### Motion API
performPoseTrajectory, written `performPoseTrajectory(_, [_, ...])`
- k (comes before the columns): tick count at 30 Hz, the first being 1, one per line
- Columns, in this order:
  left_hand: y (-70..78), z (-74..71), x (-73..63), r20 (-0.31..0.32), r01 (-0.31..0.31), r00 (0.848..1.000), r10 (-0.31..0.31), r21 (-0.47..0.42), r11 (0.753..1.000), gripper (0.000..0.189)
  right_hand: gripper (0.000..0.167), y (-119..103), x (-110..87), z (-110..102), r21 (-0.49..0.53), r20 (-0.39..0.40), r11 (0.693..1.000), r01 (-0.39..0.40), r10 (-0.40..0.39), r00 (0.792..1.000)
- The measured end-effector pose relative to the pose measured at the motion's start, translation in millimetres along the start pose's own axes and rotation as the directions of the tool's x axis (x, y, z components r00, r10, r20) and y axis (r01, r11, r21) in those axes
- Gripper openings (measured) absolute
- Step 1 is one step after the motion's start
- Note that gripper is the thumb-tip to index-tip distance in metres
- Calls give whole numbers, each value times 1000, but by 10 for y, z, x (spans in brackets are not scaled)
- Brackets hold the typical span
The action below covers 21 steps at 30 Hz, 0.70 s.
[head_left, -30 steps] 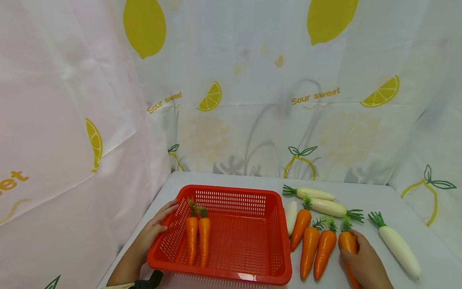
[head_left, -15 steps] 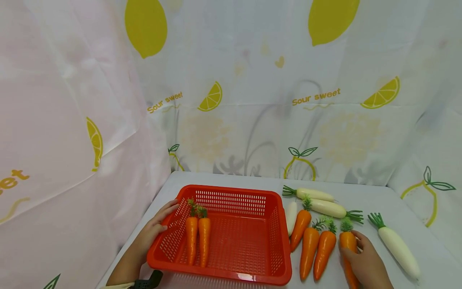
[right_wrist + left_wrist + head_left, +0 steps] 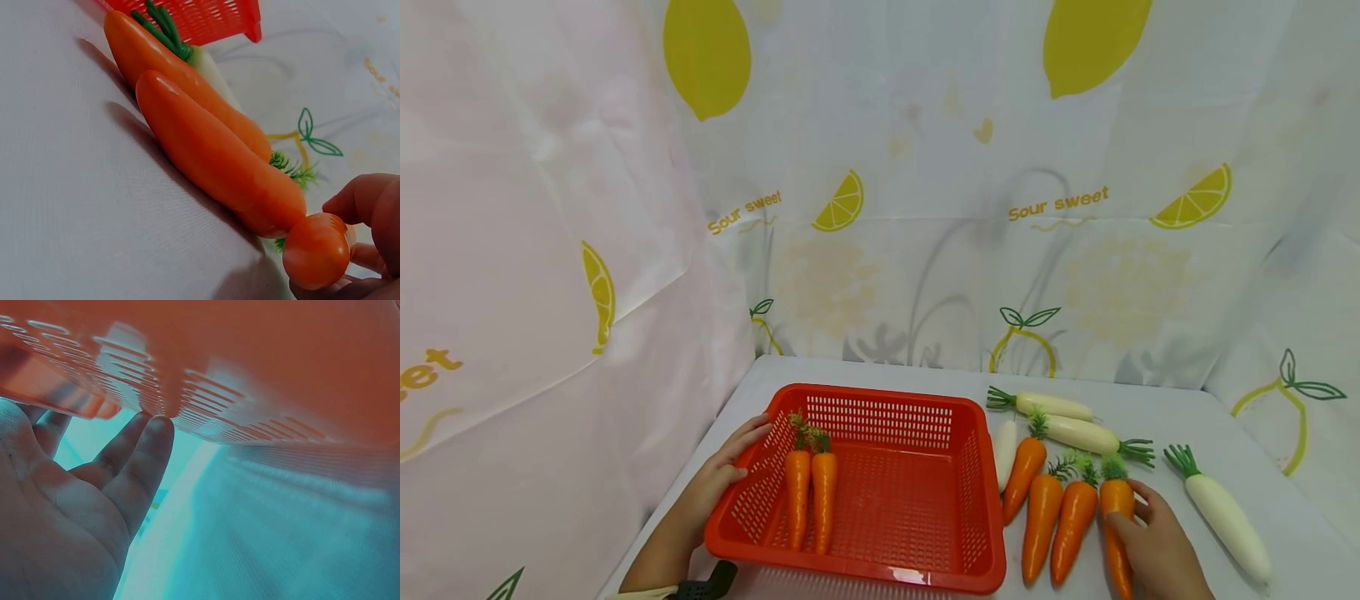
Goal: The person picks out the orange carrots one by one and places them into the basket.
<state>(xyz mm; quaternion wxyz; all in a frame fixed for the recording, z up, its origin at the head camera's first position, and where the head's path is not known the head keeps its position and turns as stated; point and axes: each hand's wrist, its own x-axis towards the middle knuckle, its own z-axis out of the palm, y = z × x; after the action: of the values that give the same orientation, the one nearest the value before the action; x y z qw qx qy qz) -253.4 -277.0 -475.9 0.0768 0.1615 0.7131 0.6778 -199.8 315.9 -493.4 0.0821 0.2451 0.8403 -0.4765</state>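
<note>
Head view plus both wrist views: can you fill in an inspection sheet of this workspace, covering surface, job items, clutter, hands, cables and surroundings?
Surface: white table, with vegetables lying on it.
Job items: red basket holding two carrots; to its right, three carrots and four white radishes.
Clutter: nothing seen.
Left hand: fingers against the basket's left side.
Right hand: pinches another carrot; whether it is lifted, cannot tell.
Cables: nothing seen.
Surroundings: pale lemon-print cloth behind and at both sides.
</note>
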Motion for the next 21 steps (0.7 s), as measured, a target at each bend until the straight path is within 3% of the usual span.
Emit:
performPoseTrajectory(13, [19, 23, -13, 5, -29, 1000, 29, 8, 1000, 69, 91, -66, -30, 57, 46, -42, 999, -7, 9, 999])
performPoseTrajectory(17, [29, 28, -18, 0, -14, 1000, 14, 2, 1000, 70, 90, -86, -65, 65, 35, -40, 999, 10, -9, 999])
performPoseTrajectory(21, [32, 28, -19, -2, -4, 1000, 4, 3, 1000, 70, 89, -127, -112, 88, 88, -43, 996, 14, -10, 999])
